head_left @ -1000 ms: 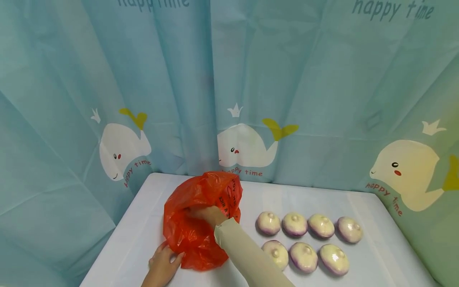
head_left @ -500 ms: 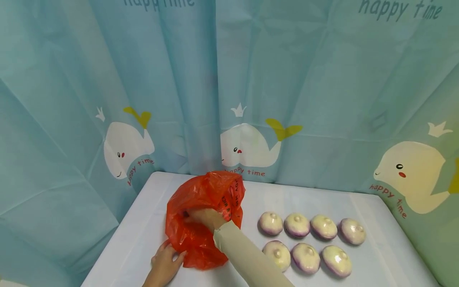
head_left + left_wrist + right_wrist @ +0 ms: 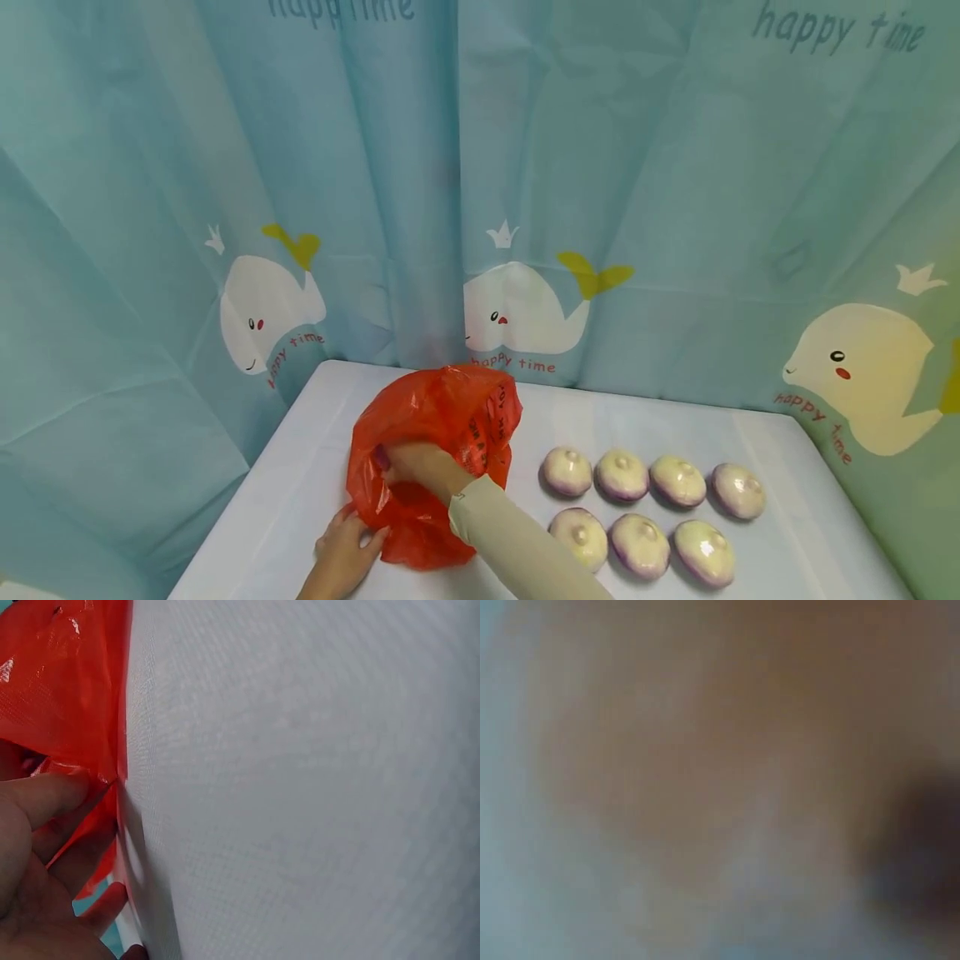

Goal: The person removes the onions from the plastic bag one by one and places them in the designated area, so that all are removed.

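Note:
A crumpled red plastic bag (image 3: 435,400) (image 3: 60,690) lies on the left part of the white table with its mouth toward the viewer. The left hand (image 3: 347,550) (image 3: 52,862) pinches its near left rim between thumb and fingers. Inside the mouth is the right hand (image 3: 420,462), back of the hand up, fingertips largely hidden. A purple onion-like thing (image 3: 382,457) shows partly at those fingertips and appears gripped. The right wrist view is a brown blur that shows no clear detail.
Several white-and-purple onions stand in two rows to the right, among them a back-row one (image 3: 567,472) and a front-row one (image 3: 703,552). A blue-green curtain (image 3: 675,208) with whale prints hangs behind and beside the white table (image 3: 787,500).
The right hand has shifted slightly within the bag, and more of the purple thing shows at its fingertips. The left hand keeps its place at the rim. The onion rows are unchanged.

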Tool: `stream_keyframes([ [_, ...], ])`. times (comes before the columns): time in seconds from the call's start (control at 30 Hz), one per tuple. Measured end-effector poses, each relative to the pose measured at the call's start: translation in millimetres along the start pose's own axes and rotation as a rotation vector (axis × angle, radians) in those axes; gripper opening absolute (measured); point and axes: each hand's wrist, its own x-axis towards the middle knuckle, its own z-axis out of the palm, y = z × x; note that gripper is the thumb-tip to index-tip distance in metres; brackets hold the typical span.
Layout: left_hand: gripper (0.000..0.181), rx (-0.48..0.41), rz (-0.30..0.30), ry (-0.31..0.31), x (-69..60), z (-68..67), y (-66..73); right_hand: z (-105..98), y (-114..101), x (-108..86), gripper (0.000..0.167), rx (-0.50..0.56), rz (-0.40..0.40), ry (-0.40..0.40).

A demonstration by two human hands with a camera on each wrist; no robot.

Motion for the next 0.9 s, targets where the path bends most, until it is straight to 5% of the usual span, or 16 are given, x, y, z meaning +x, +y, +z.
stream_keyframes([
  [0.17, 0.039, -0.02, 0.0, -0.008, 0.4, 0.4, -1.3, 7.7, 3.7, -8.3, 0.032, 0.152, -0.009, 0.136],
  [0.3, 0.039, -0.009, -0.009, -0.003, -1.4, 0.7, -2.2, 12.7, 2.5, -17.9, 0.031, 0.083, 0.009, 0.257],
  [0.57, 0.037, -0.016, -0.007, -0.001, -1.4, 2.2, -0.2, 11.4, 3.0, -39.1, 0.035, -0.027, 0.112, 0.267],
  [0.8, 0.037, -0.019, -0.03, -0.007, -0.3, 1.4, 1.6, 15.2, 10.3, -50.7, 0.035, -0.172, -0.002, 0.401],
  [0.9, 0.035, -0.011, -0.024, -0.009, -0.3, 1.2, 2.1, 16.9, 15.3, -55.8, 0.032, -0.153, -0.039, 0.436],
])
